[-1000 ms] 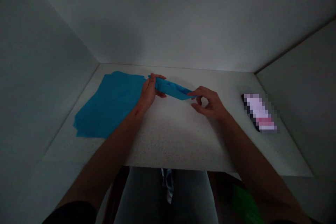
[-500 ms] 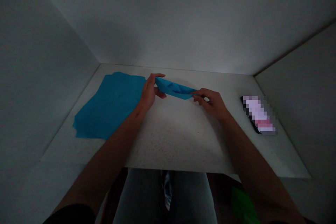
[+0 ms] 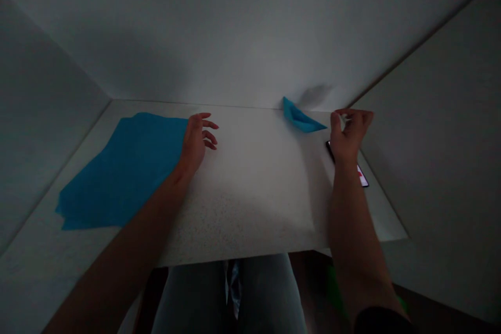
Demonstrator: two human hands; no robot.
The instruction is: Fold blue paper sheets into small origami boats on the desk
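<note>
A folded blue paper boat (image 3: 301,119) rests near the back edge of the white table (image 3: 250,182), right of centre. My right hand (image 3: 349,133) is raised just to the right of the boat, apart from it, fingers spread and holding nothing. Blue paper sheets (image 3: 125,172) lie in a loose pile at the left. Beside the right edge of that pile is my left hand (image 3: 198,138), its fingers apart and nothing in them. My left forearm passes over the pile's lower right part.
A phone (image 3: 364,177) lies on the right side, partly hidden by my right hand and wrist. Pale walls rise behind the table and on both sides. Below the front edge my legs (image 3: 227,297) show, with something green at the lower right.
The folded blue paper has left both hands and now sits farther right and back. My right hand has moved right and opened; my left hand has let go. The view has shifted.
</note>
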